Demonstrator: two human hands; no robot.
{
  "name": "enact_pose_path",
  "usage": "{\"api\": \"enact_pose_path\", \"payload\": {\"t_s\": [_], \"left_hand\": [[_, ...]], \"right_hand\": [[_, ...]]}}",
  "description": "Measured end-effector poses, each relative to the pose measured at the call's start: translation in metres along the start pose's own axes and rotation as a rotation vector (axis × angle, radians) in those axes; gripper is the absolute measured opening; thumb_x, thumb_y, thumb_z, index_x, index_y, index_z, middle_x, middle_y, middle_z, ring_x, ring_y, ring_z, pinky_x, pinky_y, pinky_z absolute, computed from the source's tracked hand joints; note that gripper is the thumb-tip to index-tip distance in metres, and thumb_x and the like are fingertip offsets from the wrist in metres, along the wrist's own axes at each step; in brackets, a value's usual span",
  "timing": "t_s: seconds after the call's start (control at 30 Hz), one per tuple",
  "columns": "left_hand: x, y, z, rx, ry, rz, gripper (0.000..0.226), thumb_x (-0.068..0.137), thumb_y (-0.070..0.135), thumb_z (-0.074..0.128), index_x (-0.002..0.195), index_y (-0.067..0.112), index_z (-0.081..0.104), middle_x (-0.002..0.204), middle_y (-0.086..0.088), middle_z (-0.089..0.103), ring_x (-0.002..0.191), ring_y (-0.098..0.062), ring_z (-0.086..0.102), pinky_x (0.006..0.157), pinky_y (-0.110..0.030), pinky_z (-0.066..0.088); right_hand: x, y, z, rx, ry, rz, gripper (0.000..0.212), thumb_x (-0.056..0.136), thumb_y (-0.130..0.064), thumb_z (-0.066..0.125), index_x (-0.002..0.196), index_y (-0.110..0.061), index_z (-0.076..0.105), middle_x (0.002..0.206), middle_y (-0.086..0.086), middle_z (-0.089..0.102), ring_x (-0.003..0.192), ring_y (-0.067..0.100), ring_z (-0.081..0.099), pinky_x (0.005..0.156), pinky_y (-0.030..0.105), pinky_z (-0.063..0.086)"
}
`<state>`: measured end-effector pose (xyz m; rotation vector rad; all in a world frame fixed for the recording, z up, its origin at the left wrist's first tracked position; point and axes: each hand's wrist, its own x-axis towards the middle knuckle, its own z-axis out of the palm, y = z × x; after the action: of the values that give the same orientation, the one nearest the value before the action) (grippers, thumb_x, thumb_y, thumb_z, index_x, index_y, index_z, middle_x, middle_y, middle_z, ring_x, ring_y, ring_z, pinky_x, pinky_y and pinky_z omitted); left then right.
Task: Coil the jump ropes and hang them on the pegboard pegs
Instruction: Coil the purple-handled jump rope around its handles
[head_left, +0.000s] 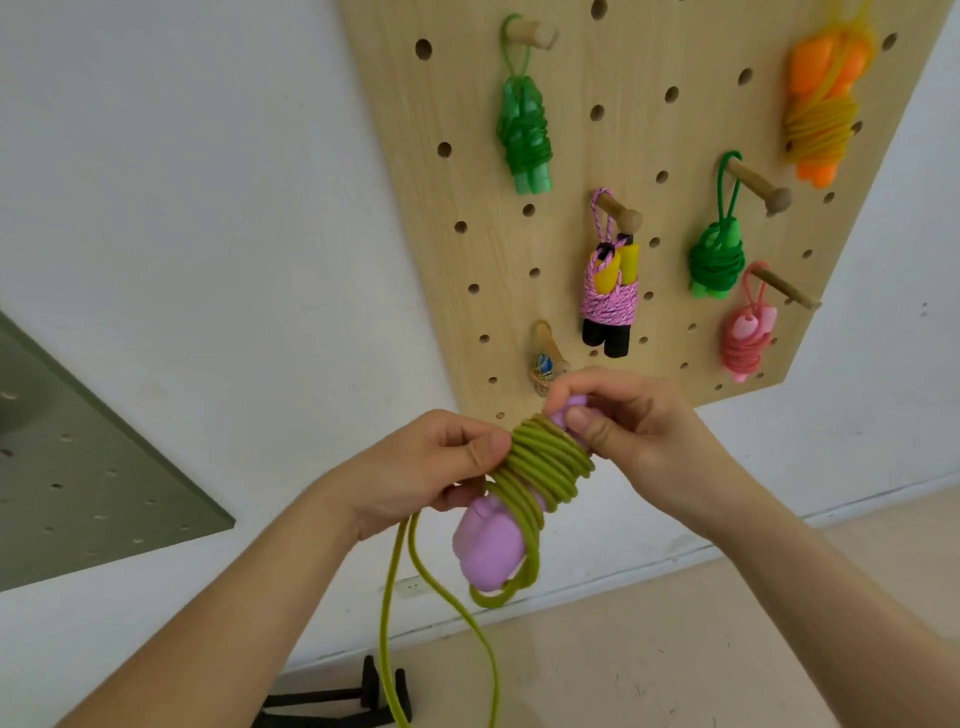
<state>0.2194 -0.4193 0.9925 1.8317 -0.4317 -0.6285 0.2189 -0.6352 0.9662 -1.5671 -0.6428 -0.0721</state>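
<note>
Fingers (488, 449) of the left hand (431, 467) curl round the bundle, thumb pressed flat on the olive-green cord coils (545, 462). The right hand (639, 426) pinches the upper tip of the lilac handles (485, 545), thumb in front, other fingers curled over the top. The jump rope is held between both hands, in the air just in front of the lower edge of the pegboard (623, 145). The cord is smooth, round and rubbery, wound in tight parallel turns around the two chunky matte handles. A loose loop (395, 623) hangs down from the left hand out of frame.

The pegboard is pale wood-grain with round holes and stubby wooden pegs. Hanging on it are coiled ropes: a translucent green rope (522, 135), an orange-handled rope (823, 114) with yellow cord, a pink braided rope (608, 296) with yellow-and-black foam handles, a dark green rope (717, 260) and a coral rope (745, 338). A small multicoloured bundle (543, 369) sits on the lowest peg, partly hidden by the right hand. At the left is a grey-green perforated panel (78, 467) and on the floor a black stand (363, 696).
</note>
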Motion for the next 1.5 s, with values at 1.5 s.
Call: {"api": "enact_pose_path", "payload": {"t_s": [1.5], "left_hand": [[0.011,0.026,0.009,0.332,0.171,-0.118,0.037,0.074,0.016,0.08,0.1,0.018,0.055,0.086,-0.001,0.075,0.056,-0.001,0.062,0.051,-0.013,0.045]], "right_hand": [[0.01,0.011,-0.021,0.314,-0.145,0.352,0.01,0.08,-0.016,0.069,0.083,-0.008,0.064,0.109,0.026,0.068,0.085,0.028,0.069,0.068,0.035,0.056]]}}
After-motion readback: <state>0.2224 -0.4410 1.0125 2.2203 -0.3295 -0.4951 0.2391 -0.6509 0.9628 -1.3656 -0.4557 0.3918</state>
